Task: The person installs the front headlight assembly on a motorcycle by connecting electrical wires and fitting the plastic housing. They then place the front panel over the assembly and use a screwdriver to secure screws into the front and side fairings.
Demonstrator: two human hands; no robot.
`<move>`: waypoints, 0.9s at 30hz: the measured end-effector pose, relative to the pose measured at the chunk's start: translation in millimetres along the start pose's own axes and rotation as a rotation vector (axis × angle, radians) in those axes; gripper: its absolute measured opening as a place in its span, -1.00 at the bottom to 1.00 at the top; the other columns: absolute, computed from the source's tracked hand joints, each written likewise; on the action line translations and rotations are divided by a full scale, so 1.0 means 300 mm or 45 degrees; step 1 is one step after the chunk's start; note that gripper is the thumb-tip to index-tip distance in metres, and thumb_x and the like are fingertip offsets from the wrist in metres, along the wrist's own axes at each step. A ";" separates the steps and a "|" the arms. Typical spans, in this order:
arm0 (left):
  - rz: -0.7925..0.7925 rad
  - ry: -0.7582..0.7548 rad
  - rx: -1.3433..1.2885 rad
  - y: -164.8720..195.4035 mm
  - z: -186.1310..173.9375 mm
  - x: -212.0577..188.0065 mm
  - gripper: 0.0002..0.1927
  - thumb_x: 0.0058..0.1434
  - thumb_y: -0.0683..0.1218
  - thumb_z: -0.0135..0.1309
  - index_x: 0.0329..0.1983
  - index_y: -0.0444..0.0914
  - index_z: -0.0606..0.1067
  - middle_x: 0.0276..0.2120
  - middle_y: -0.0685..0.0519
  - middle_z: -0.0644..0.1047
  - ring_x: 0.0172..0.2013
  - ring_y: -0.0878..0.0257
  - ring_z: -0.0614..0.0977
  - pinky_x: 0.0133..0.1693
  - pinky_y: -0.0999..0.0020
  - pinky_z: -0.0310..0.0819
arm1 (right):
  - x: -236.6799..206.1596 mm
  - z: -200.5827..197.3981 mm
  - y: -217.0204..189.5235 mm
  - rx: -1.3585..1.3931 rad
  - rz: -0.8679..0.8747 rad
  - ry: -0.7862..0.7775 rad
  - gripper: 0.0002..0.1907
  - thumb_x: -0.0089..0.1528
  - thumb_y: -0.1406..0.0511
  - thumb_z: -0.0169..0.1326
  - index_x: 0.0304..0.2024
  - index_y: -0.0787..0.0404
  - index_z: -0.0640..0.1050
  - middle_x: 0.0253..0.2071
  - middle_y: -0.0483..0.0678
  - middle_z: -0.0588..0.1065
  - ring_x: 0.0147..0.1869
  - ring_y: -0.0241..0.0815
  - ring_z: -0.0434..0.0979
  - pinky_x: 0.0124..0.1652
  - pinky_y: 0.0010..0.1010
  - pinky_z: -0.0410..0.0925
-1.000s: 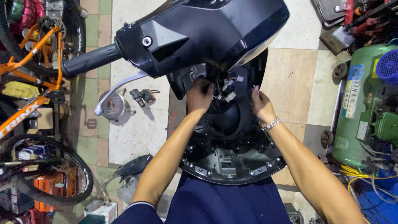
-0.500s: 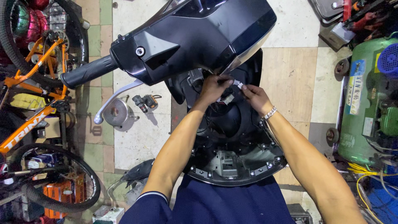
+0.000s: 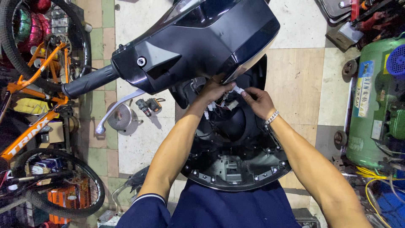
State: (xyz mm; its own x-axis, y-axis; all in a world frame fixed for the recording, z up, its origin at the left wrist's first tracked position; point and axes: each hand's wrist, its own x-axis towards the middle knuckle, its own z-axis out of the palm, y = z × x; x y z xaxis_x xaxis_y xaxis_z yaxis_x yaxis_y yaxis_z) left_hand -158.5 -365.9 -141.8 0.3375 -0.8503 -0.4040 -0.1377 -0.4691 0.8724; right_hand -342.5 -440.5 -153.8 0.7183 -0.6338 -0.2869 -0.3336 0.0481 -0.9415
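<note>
Right under the rear edge of the scooter's black handlebar cover (image 3: pixel 202 38), both hands are gathered at a small white connector (image 3: pixel 238 90) on a bundle of thin wires (image 3: pixel 219 105). The left hand (image 3: pixel 215 89) is tucked partly beneath that cover, its fingers curled around the wiring; just how tightly they pinch is hidden by the cover's overhang. The right hand (image 3: pixel 259 101), a metal bracelet (image 3: pixel 272 117) at its wrist, closes thumb and forefinger on the white connector's end, just below the cover's right corner. Below the cover lies the opened black inner panel (image 3: pixel 236 164), ringed with screw posts, and the wires run down into its hollow. To the cover's left the rubber grip (image 3: pixel 86 84) and silver brake lever (image 3: pixel 116 110) stick out, with a round metal part (image 3: pixel 120 118) and a small cordless tool (image 3: pixel 148 105) on the tiled floor (image 3: pixel 295 80) beneath them. An orange bicycle (image 3: pixel 29 109) stands further left of the cover, a green compressor tank (image 3: pixel 375 105) well off to its right. The connector looks light and rigid but small and brittle, its latch probably easy to snap, while the wires are soft and thin; it seems best held by the plastic body, not by the leads.
</note>
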 end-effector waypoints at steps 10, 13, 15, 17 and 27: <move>0.315 0.397 0.246 -0.026 0.064 -0.013 -0.67 0.22 0.05 0.23 -0.10 -0.27 0.61 -0.24 -0.11 0.68 -0.17 0.04 0.71 -0.11 0.17 0.51 | 0.013 0.013 -0.001 -0.025 0.017 0.116 -0.73 0.31 0.21 0.20 -0.12 0.31 0.64 -0.33 -0.07 0.61 -0.27 -0.36 0.51 -0.23 -0.48 0.40; 0.280 0.367 0.261 -0.025 0.058 -0.019 -0.68 0.21 0.04 0.25 -0.17 -0.30 0.60 -0.34 -0.11 0.66 -0.24 0.03 0.72 -0.15 0.14 0.52 | 0.013 0.014 -0.005 0.007 -0.007 0.086 -0.73 0.32 0.21 0.19 -0.12 0.32 0.64 -0.33 -0.08 0.61 -0.27 -0.37 0.50 -0.24 -0.49 0.40; 0.240 0.286 0.250 -0.021 0.046 -0.021 -0.68 0.22 0.04 0.25 -0.18 -0.31 0.58 -0.38 -0.09 0.66 -0.27 0.05 0.72 -0.18 0.14 0.53 | 0.015 0.014 -0.008 0.003 -0.029 0.098 -0.74 0.31 0.22 0.19 -0.13 0.32 0.64 -0.32 -0.13 0.62 -0.27 -0.40 0.52 -0.24 -0.52 0.40; 0.203 0.192 0.282 -0.020 0.029 -0.025 -0.67 0.25 0.05 0.25 -0.14 -0.30 0.57 -0.37 -0.08 0.65 -0.25 0.07 0.71 -0.19 0.14 0.51 | 0.021 0.016 -0.011 0.186 0.071 0.078 -0.74 0.37 0.22 0.15 -0.16 0.34 0.64 -0.38 -0.12 0.53 -0.34 -0.39 0.41 -0.32 -0.52 0.30; 0.092 -0.021 0.321 -0.053 -0.009 -0.013 -0.48 0.18 0.10 0.30 0.11 -0.23 0.50 -0.06 -0.10 0.61 -0.04 0.06 0.64 -0.03 0.13 0.50 | 0.052 0.050 0.021 0.662 0.439 0.007 -0.77 0.34 0.26 0.12 -0.17 0.32 0.64 -0.37 -0.09 0.59 -0.42 -0.40 0.39 -0.43 -0.55 0.21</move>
State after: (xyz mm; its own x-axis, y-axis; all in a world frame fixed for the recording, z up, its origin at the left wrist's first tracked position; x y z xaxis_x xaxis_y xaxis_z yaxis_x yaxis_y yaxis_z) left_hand -155.2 -354.3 -153.3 0.3032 -0.8866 -0.3493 -0.3892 -0.4498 0.8039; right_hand -324.4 -438.4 -166.9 0.6188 -0.5183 -0.5902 -0.2041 0.6195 -0.7580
